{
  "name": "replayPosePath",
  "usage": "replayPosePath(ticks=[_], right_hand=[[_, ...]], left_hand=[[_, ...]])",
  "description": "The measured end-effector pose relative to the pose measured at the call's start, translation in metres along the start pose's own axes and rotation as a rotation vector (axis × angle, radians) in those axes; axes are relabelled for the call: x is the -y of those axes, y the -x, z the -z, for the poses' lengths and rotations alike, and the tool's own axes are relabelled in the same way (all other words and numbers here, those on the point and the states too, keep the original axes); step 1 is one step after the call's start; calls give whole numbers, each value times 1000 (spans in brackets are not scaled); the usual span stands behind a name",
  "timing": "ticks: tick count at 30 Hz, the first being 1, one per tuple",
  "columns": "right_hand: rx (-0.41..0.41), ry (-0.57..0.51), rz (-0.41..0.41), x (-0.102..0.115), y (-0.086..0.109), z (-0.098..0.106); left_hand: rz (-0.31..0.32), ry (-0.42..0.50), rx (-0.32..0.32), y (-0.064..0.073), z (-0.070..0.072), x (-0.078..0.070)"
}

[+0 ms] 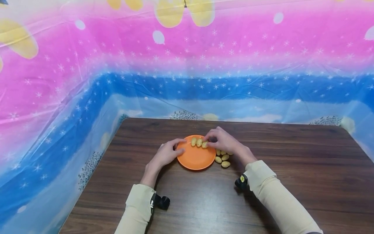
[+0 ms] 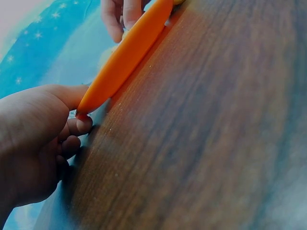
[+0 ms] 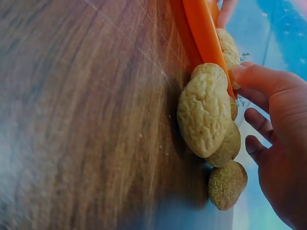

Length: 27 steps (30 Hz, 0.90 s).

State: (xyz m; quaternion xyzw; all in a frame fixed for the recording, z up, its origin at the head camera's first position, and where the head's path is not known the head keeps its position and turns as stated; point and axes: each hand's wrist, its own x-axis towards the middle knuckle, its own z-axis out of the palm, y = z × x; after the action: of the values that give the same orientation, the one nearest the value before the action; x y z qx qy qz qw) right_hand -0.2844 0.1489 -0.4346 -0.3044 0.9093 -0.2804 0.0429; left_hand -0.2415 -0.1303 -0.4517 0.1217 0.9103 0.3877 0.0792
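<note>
An orange plate (image 1: 196,161) lies on the table, seen edge-on in the left wrist view. My left hand (image 1: 167,153) grips its left rim, with the thumb (image 2: 74,96) at the edge and the other fingers curled below. Two tan, wrinkled peanuts (image 1: 199,142) in their shells sit side by side at the plate's far part. Just right of them my right hand (image 1: 223,141) pinches a third peanut (image 1: 204,145) between thumb and fingers, over the plate. Several more peanuts (image 1: 225,157) lie beside the plate's right rim, partly hidden beneath the right hand.
The dark wood-grain table (image 1: 193,208) extends around the plate. A pink and blue patterned cloth (image 1: 187,71) hangs behind and to the left. Each light sleeve cuff has a black wrist camera (image 1: 162,202) beside it, low over the table.
</note>
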Motion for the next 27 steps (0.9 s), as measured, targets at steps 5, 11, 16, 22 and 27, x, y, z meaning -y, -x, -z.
replayPosePath(ticks=[5,11,16,22,27], right_hand=[[-28,-14,31,1,2,-2],[-94,-41,16,3,10,-2],[-154,-85,-52,5,21,1],[-169,-90,-98,-1,30,3],[-182,-99,-113,-1,36,8]], left_hand=[[8,1,-1,0,-1,0],[-1,-5,-1,-1,-1,-1],[-2,-8,-3,-1,-1,0],[-6,-3,-4,-1,-1,0],[-9,-3,-6,0,-1,0]])
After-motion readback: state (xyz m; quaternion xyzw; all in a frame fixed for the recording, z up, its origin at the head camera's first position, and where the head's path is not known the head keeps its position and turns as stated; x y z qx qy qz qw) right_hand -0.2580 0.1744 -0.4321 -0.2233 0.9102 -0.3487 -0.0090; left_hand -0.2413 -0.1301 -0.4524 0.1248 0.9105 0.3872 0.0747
